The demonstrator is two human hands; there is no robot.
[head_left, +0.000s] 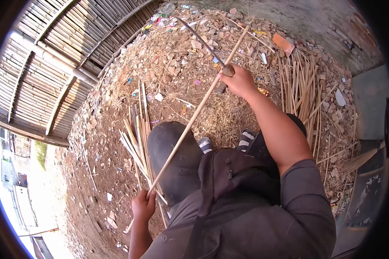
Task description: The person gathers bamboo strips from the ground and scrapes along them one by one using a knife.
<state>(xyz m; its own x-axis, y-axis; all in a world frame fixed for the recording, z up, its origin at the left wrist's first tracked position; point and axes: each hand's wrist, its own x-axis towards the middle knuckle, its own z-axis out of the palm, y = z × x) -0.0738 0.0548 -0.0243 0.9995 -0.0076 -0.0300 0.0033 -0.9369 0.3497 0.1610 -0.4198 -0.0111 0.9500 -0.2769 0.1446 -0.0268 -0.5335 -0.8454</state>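
My left hand (143, 205) is closed around the lower end of a long bamboo strip (190, 123), low beside my left knee. The strip slants up to the right across my knee and runs past my other hand. My right hand (238, 81) grips the wooden handle of a long knife (202, 42), whose dark, narrow blade points away to the upper left. Near the handle the knife and the strip cross; whether the fingers also touch the strip is hard to tell.
Split bamboo strips (138, 138) lie left of my knees, and a larger pile of strips (301, 84) lies to the right. A bamboo wall (52, 56) stands at the left. Rubble, shavings and litter cover the ground, with an orange brick (283, 44) near the back wall (307, 19).
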